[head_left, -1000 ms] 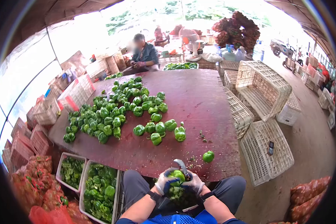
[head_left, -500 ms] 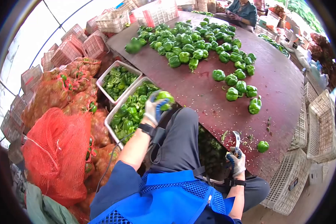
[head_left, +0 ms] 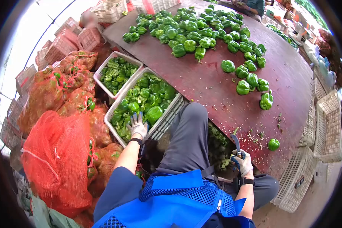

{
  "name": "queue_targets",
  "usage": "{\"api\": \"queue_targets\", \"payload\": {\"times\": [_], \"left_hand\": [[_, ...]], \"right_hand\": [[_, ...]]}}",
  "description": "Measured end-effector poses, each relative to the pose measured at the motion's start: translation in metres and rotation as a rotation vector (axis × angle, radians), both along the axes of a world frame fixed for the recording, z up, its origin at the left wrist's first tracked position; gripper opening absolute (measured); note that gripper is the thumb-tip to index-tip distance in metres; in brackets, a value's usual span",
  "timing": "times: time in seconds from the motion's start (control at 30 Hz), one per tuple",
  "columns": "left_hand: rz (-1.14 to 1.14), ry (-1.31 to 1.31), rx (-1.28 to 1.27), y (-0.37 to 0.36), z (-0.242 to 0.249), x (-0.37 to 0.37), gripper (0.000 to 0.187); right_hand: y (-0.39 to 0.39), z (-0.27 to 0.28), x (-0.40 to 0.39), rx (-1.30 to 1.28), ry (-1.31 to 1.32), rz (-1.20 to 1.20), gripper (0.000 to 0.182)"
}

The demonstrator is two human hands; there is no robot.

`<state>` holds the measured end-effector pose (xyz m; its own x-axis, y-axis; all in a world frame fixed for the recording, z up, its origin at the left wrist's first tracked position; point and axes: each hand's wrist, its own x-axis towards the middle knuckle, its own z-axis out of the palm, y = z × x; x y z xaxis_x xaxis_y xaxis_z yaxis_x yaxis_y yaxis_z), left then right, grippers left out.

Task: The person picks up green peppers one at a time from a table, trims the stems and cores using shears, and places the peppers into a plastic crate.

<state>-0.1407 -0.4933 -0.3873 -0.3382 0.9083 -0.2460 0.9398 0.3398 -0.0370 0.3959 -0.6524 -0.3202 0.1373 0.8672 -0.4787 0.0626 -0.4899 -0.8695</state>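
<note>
My left hand point(head_left: 138, 128), in a white and blue glove, has its fingers spread over the near corner of a crate point(head_left: 168, 123) filled with green bell peppers and cut pieces. A large bell pepper point(head_left: 154, 114) lies in that crate, just right of the fingertips. By the table edge, my gloved right hand point(head_left: 243, 162) is closed around the handle of a knife with a curved blade point(head_left: 237, 142). The blade points up and away over the table point(head_left: 212, 102). A single bell pepper point(head_left: 273, 144) sits to the right of the knife.
Many bell peppers point(head_left: 190, 32) cover the far table. A second crate point(head_left: 102, 84) of pepper pieces adjoins the first. Mesh sacks point(head_left: 59, 163) stand at left, stacked crates point(head_left: 298, 178) at right. Another person point(head_left: 250, 7) sits beyond the table.
My left hand, earlier gripping a bell pepper above the crate, has let it go and moved down and left, fingers spreading. My right hand keeps the knife, its blade turned slightly.
</note>
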Motion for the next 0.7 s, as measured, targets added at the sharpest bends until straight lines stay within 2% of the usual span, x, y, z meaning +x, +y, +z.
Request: {"api": "queue_targets", "payload": {"times": [0.07,0.1,0.13,0.17,0.2,0.23,0.3,0.33,0.4,0.43,0.47,0.5,0.57,0.63,0.67,0.7], "left_hand": [[0.026,0.001,-0.045,0.010,0.004,0.005,0.080],[0.009,0.029,-0.060,0.010,0.005,0.008,0.083],[-0.002,0.013,-0.049,0.006,0.005,0.011,0.084],[-0.036,0.019,-0.021,0.002,0.009,0.015,0.083],[-0.050,0.029,-0.053,0.003,0.005,0.011,0.085],[-0.053,0.013,-0.088,0.005,0.008,0.006,0.089],[-0.066,0.069,-0.260,0.021,0.038,0.004,0.090],[-0.131,0.153,-0.246,0.032,0.055,0.007,0.081],[-0.124,-0.035,-0.093,0.069,0.061,-0.007,0.047],[-0.146,-0.165,0.108,0.083,0.067,0.004,0.035],[-0.227,-0.413,0.247,0.103,0.070,0.020,0.032],[-0.299,-0.667,0.378,0.121,0.071,0.037,0.030],[-0.481,-0.888,0.421,0.124,0.124,0.146,0.029],[-0.581,-1.092,0.384,0.119,0.144,0.247,0.032],[-0.537,-1.135,0.203,0.104,0.162,0.301,0.031],[-0.719,-1.140,0.179,0.099,0.152,0.343,0.032]], "right_hand": [[-0.003,-0.008,0.003,-0.001,0.030,0.016,0.022],[-0.004,-0.003,0.003,-0.006,0.035,0.028,0.023],[-0.001,0.009,0.004,0.025,-0.081,0.129,0.024],[0.002,0.023,0.000,-0.065,-0.049,0.100,0.025],[0.000,0.004,0.007,0.014,-0.076,0.129,0.026],[0.003,0.005,0.009,-0.036,-0.140,0.187,0.029],[0.001,-0.001,0.012,0.125,-0.272,0.196,0.032],[0.001,0.006,0.012,0.125,-0.249,0.154,0.031],[0.000,0.004,0.013,0.195,-0.209,0.045,0.029],[0.001,0.002,0.014,0.262,-0.196,-0.018,0.028],[0.001,0.001,0.016,0.313,-0.216,-0.096,0.027],[0.001,0.002,0.017,0.428,-0.250,-0.193,0.026],[0.000,0.005,0.020,0.424,-0.045,-0.476,0.026],[-0.001,-0.004,0.025,0.491,0.272,-0.712,0.022],[-0.003,0.001,0.028,0.510,0.298,-0.820,0.021],[-0.005,0.006,0.032,0.528,0.324,-0.928,0.019]]}}
